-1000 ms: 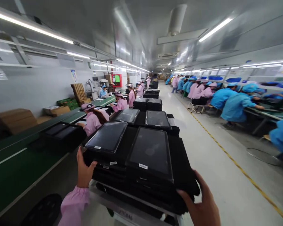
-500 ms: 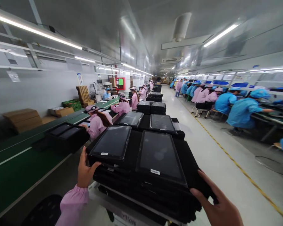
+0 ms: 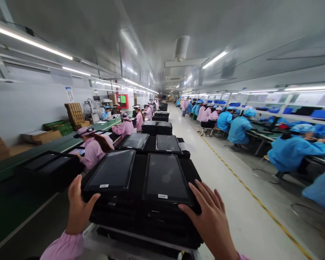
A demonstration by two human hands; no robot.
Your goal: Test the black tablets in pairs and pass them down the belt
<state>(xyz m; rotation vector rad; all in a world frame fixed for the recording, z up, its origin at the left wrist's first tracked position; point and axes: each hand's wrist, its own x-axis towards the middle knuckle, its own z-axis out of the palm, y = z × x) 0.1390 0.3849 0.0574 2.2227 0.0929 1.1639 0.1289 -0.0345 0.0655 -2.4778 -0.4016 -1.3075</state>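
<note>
A stack of black trays (image 3: 141, 224) stands before me on a white-framed cart (image 3: 92, 234). Two dark tablets with small white labels lie in the top tray: a left tablet (image 3: 112, 171) and a right tablet (image 3: 166, 178). At the stack's front left corner is my left hand (image 3: 79, 207), fingers upright and apart, thumb out along the front edge. My right hand (image 3: 209, 211) spreads over the front right corner, its fingertips on the tray's side and its thumb near the right tablet's lower corner. Both hands look open, resting against the stack rather than wrapped round it.
More black tray stacks with tablets (image 3: 168, 143) run in a line ahead. Along the left, a person in pink (image 3: 96, 148) sits by a green conveyor (image 3: 47, 207). On the right, people in blue (image 3: 238, 126) sit at benches beyond a yellow floor line (image 3: 241, 180).
The view has turned to the right, so the stack appears further left. My right hand has moved from the tray's outer right edge up over its corner, fingers spreading. My left hand stays at its corner.
</note>
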